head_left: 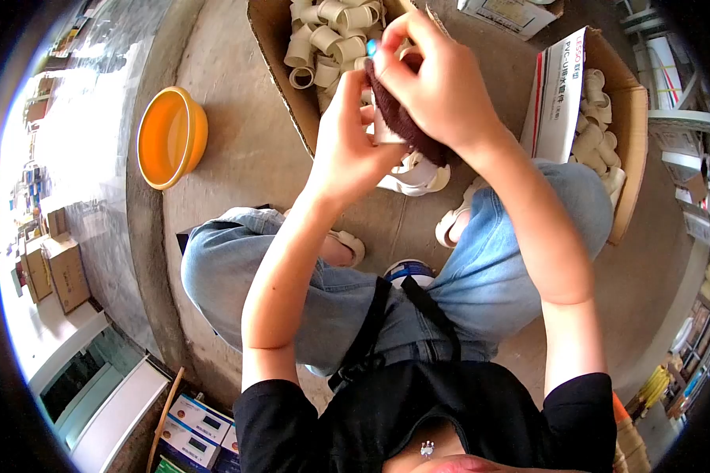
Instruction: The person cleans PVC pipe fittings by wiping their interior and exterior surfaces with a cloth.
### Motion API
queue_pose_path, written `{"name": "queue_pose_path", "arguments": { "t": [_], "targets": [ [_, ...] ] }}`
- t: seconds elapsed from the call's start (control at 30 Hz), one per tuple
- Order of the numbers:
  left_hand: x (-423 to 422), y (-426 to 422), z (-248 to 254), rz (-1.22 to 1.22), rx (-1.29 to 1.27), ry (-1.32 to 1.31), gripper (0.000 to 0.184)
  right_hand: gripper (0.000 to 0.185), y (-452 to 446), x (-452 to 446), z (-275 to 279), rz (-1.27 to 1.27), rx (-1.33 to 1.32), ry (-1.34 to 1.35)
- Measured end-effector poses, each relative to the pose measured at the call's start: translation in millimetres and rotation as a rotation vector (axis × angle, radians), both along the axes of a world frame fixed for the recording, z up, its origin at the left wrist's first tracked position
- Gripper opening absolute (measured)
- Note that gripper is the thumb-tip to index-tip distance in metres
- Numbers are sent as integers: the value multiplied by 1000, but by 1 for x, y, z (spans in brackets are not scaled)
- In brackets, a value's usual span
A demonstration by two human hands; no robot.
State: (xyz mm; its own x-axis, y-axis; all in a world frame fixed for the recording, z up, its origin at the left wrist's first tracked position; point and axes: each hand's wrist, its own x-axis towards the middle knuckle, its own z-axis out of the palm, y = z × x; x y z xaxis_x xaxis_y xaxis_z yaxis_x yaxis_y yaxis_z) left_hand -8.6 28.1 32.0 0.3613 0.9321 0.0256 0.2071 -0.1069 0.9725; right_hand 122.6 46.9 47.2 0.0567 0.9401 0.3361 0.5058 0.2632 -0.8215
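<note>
My left hand point(349, 146) is closed around a white pipe fitting point(388, 132), held up in front of the open box. My right hand point(438, 87) grips a dark brown cloth point(398, 114), which lies against the fitting's side. Fingers and cloth cover most of the fitting, so its full shape is hidden. A small blue spot shows at the right fingertips; I cannot tell what it is. Under the hands, more white fittings point(418, 180) are partly visible between my feet. Just beyond, a cardboard box point(280, 59) holds many cream pipe fittings point(331, 39).
An orange basin point(172, 138) stands on the concrete floor at left. Another open carton point(629, 169) of fittings is by my right knee. Shelves point(674, 118) line the right side. Blue-and-white boxes point(193, 430) sit at lower left. A further carton point(513, 14) is at the top.
</note>
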Motion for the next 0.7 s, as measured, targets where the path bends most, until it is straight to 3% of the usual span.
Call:
{"name": "queue_pose_path", "arguments": {
  "t": [0.03,0.07,0.13,0.23,0.27,0.37,0.4,0.43,0.5,0.7],
  "targets": [
    [0,0,1,-12,198,170,51,17,-2,-5,-3,7,103,-54],
    [5,-3,-1,26,318,168,55,16,-8,-8,2,-1,49,-129],
    [6,-4,-10,24,371,190,54,16,-12,-9,6,-29,-9,-286],
    [9,0,-21,71,524,197,46,16,-11,-9,-1,-78,11,-284],
    [12,1,-22,90,558,169,43,15,-9,-8,-5,-83,45,-219],
    [17,-3,-13,186,243,52,34,14,-8,-6,-11,-91,79,218],
    [16,-4,-12,217,241,61,31,13,-5,-7,-13,-110,176,326],
    [14,-3,-13,210,171,-63,29,11,-13,-7,-12,-79,-12,637],
    [17,-7,-11,211,-16,-368,24,10,-16,-9,-11,-48,-1,829],
    [13,-11,-9,170,124,-286,28,11,-8,-13,-21,-27,42,895]
  ]
}}
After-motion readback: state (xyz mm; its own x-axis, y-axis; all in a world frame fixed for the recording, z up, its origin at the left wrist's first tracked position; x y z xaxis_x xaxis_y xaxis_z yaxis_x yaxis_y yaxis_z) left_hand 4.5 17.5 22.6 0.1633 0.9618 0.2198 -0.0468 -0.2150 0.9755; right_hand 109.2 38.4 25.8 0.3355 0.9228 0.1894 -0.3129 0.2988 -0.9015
